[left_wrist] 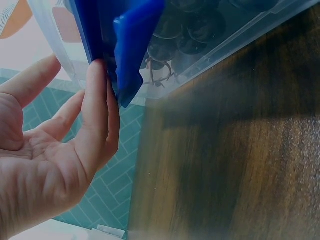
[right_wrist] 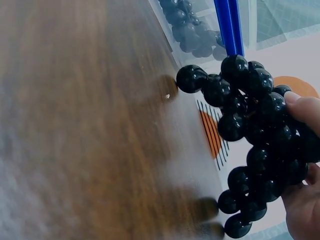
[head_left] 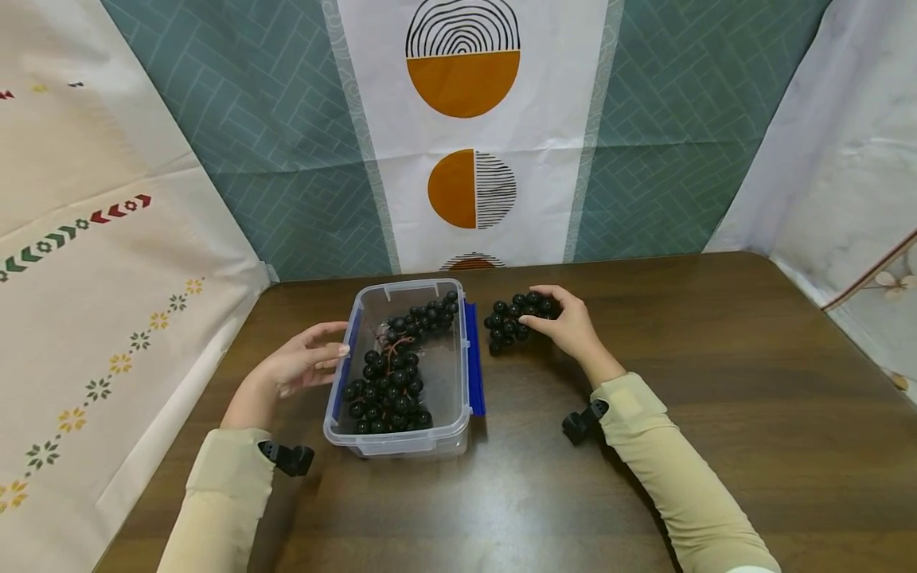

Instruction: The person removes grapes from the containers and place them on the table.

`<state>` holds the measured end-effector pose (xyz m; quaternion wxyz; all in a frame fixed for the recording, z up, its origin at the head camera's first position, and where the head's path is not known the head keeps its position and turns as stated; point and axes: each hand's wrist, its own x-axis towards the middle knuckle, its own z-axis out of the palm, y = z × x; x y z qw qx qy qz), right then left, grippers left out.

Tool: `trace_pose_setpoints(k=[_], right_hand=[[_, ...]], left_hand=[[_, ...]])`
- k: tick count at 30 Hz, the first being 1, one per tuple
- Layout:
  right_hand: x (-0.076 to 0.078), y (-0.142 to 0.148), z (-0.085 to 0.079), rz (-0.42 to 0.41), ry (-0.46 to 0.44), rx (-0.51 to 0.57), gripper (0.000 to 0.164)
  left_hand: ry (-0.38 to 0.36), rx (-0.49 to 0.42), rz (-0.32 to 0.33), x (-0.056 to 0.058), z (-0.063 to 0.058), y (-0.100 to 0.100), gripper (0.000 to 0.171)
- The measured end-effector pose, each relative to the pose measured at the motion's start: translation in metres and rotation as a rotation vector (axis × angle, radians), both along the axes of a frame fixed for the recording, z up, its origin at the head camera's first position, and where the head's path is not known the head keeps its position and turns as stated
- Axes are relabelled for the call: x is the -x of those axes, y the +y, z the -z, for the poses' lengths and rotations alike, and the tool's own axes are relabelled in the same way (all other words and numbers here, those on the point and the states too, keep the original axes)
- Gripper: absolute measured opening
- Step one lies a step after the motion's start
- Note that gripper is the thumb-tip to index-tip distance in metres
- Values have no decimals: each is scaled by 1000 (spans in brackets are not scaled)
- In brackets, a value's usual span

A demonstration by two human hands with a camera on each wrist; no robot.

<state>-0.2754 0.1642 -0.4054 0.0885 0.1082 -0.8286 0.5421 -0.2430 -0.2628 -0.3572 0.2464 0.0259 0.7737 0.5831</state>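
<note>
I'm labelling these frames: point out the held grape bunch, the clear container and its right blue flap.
Held grape bunch (right_wrist: 260, 159): right wrist view, a central berry.
Clear container (head_left: 411, 446): head view, front wall.
Right blue flap (head_left: 475, 362): head view, middle.
</note>
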Motion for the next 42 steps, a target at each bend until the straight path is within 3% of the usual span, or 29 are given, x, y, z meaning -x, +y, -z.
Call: trace_pose_setpoints(k=[21,28,42], right_hand=[[0,1,0,-48,28,-172,53],[1,2,-4,-113,63,-209,57],[0,14,-11,-256,-19,-312,60]], left_hand=[[-12,-11,-16,2,1,2,70],[-6,-17,-10,1,-1,1,71],[-4,-19,-11,2,2,1,71]])
